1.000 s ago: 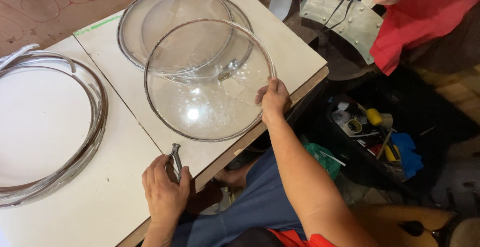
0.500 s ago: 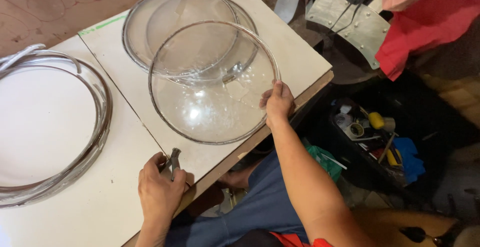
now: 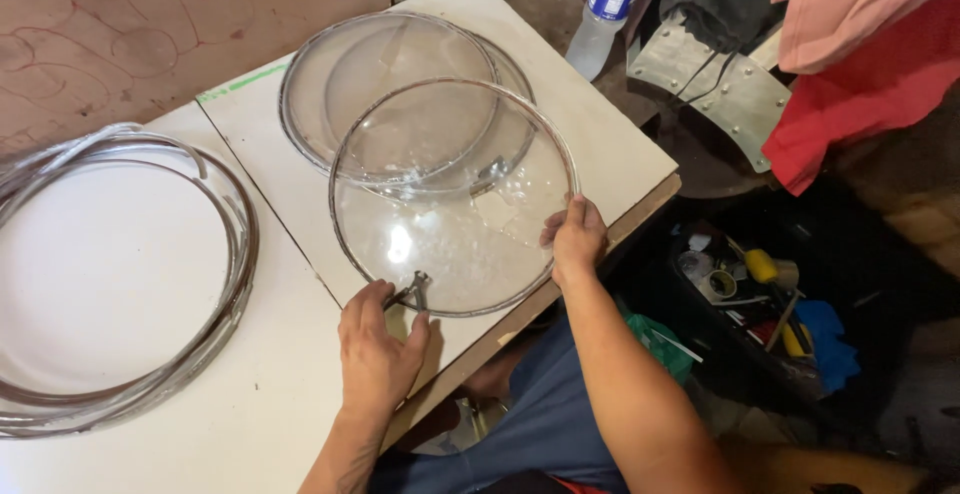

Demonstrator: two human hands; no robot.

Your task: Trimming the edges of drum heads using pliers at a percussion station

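Observation:
A large round clear glass lid with a metal rim [image 3: 455,209] lies on the white table [image 3: 300,394], partly over a second similar lid [image 3: 345,89] behind it. My right hand [image 3: 575,239] grips the near lid's right rim. My left hand [image 3: 378,349] holds small pliers [image 3: 412,289] whose jaws meet the lid's front rim.
A stack of loose metal rim rings [image 3: 130,284] lies at the left of the table. A plastic water bottle [image 3: 605,9] stands beyond the table's far right corner. Red and pink cloth [image 3: 860,74] hangs at the right, above a dark bin of assorted tools [image 3: 760,304] on the floor.
My left hand has carried the pliers from the table's front edge up to the lid's front rim. My right hand kept its hold on the right rim.

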